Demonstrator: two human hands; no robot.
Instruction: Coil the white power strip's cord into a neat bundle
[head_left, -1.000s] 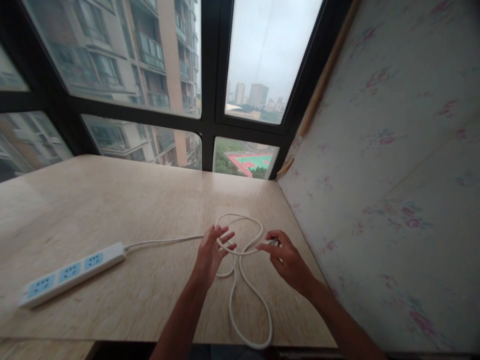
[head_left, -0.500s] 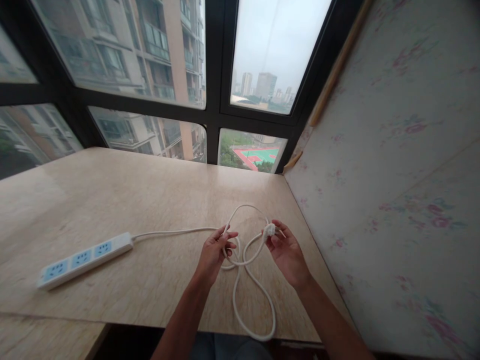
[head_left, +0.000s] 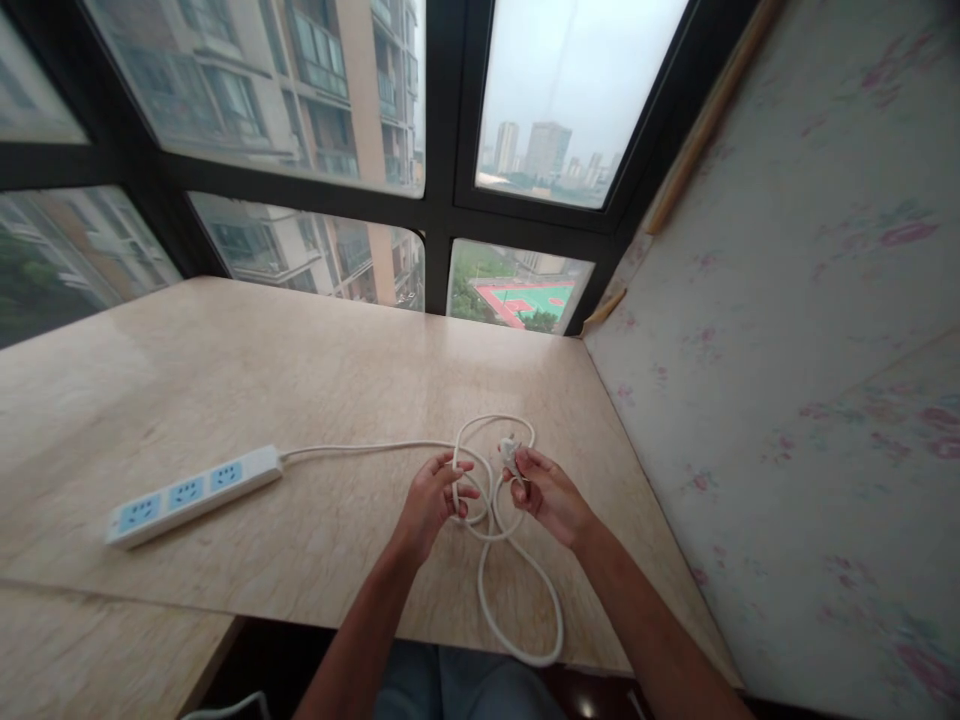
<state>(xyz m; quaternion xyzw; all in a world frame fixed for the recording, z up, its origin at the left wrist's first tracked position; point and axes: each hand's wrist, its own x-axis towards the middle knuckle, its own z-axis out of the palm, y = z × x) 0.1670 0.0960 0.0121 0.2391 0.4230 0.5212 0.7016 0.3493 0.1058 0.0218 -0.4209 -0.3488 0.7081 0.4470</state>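
Note:
A white power strip [head_left: 196, 497] with blue socket faces lies on the left of the stone-patterned counter. Its white cord [head_left: 367, 446] runs right into a tangle of loops around my hands. My left hand [head_left: 433, 503] pinches one loop of this cord between thumb and fingers. In my right hand [head_left: 546, 492] is the plug [head_left: 511, 452] at the cord's end, held near its base with the prongs pointing up and away. A long loop of cord hangs toward the counter's front edge, below my right hand.
The counter [head_left: 315, 370] reaches back to dark-framed windows [head_left: 439, 150]. A flower-patterned wall [head_left: 750, 330] bounds it on the right. At the front edge are my legs [head_left: 465, 685], and another piece of white cable [head_left: 229, 708] shows at lower left.
My right hand has shifted left and turned, so the plug now points up and away instead of right. My left hand keeps the loop. The view has moved slightly.

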